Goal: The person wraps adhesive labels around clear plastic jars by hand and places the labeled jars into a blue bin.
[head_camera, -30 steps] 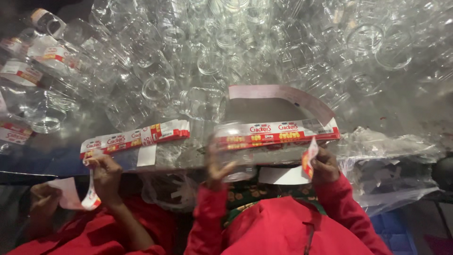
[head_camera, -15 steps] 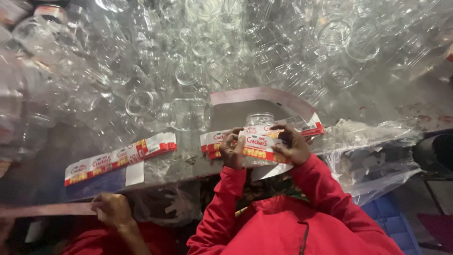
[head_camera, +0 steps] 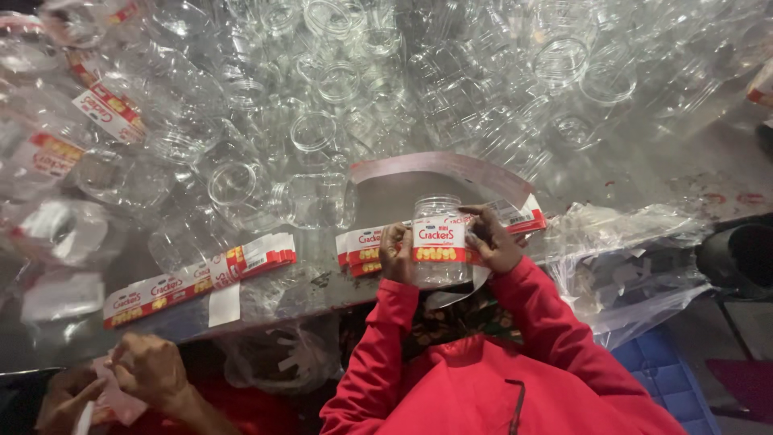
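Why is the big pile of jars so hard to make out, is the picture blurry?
Head view: the clear jars overlap and catch bright glare, and the wide lens bends the edges. The labelled jar between the left hand and right hand looks sharp.

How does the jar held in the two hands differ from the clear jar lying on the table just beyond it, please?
The held jar stands upright between the left hand and right hand; the lying jar rests on its side on the table, untouched. The held jar bears a red and white label around its middle; the lying jar is bare. Both are clear, lidless plastic jars of similar shape.
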